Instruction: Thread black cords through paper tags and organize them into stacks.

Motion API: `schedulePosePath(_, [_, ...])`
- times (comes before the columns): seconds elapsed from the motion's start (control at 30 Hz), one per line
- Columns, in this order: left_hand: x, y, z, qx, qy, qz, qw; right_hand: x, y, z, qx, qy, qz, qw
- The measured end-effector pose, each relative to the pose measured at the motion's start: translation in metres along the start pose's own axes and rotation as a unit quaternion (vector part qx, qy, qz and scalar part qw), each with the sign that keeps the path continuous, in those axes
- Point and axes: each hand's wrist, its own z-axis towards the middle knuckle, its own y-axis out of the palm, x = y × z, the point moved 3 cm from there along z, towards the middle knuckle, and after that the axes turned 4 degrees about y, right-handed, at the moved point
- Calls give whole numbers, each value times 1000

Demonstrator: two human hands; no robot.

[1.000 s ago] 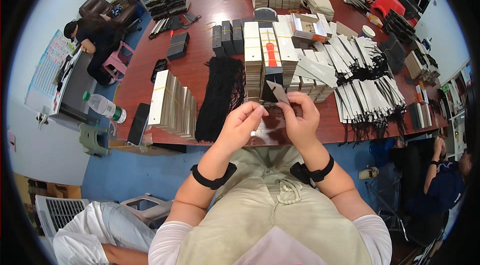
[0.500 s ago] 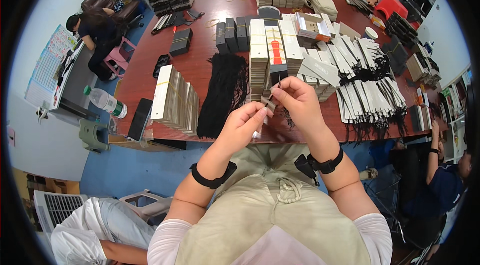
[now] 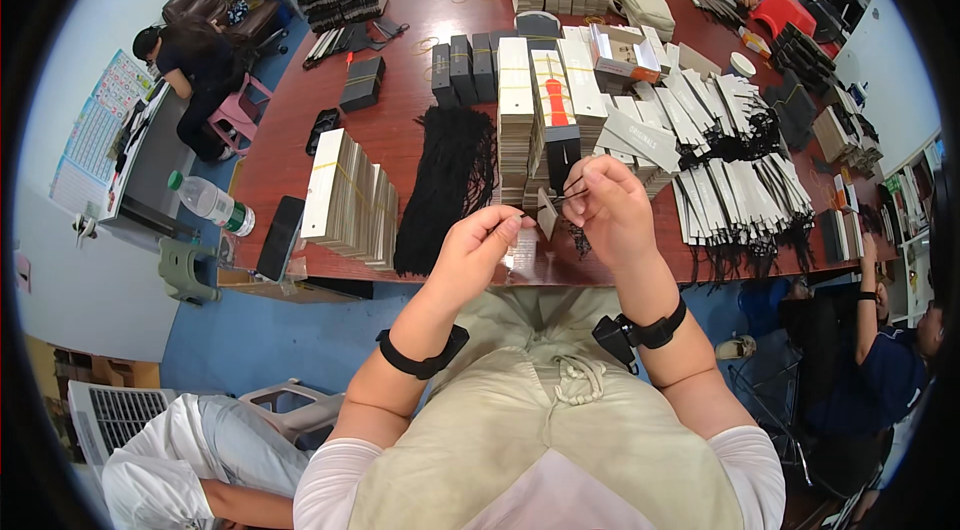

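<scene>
Between my hands, close to the table's front edge, a small pale tag [image 3: 547,214] hangs at an angle with a thin black cord [image 3: 573,195] by it. My right hand [image 3: 610,210] pinches the cord between thumb and fingertips. My left hand [image 3: 478,246] is also closed in a pinch; a dark bit, seemingly cord, shows at its fingertips. Just beyond stand banded stacks of white tags [image 3: 516,80], and a red-handled tool [image 3: 554,102] lies on one. Left of them is a bundle of black cords [image 3: 447,192].
Another tag stack [image 3: 338,192] stands front left, near a phone [image 3: 279,238] and a plastic bottle [image 3: 212,203]. To the right lie corded white tags [image 3: 745,210]. An open carton [image 3: 625,52] sits behind the stacks. Co-workers sit around the red-brown table [image 3: 290,145].
My hands have moved apart, the right one rightward and the left slightly left. The tag now hangs more visibly between them, with the cord drawn toward my right hand.
</scene>
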Motion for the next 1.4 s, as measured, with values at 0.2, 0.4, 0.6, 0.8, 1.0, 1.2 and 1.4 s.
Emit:
schedulePosePath(0.2, [6, -2, -2, 64, -2, -7, 998, 8, -15, -4, -59, 46, 210, 975])
schedulePosePath(0.4, [21, -8, -5, 70, 218, 265, 936, 20, -23, -12, -135, 115, 246, 953])
schedulePosePath(0.6, [56, 7, -5, 49, 384, 376, 842, 3, 8, -18, -26, 94, -2, 995])
schedulePosePath(0.8, [75, 22, -5, 88, 406, 341, 843, -1, 28, -22, -29, 152, -150, 977])
schedulePosePath(1.0, [69, 10, -7, 80, 315, 311, 893, 10, 16, -23, -42, 87, -223, 970])
schedulePosePath(1.2, [26, 6, -4, 13, 77, 88, 993, 11, 10, -22, -16, 113, -140, 984])
schedulePosePath(1.4, [-10, 14, -5, -32, 33, 162, 986, 15, 13, -22, -37, 115, -165, 979])
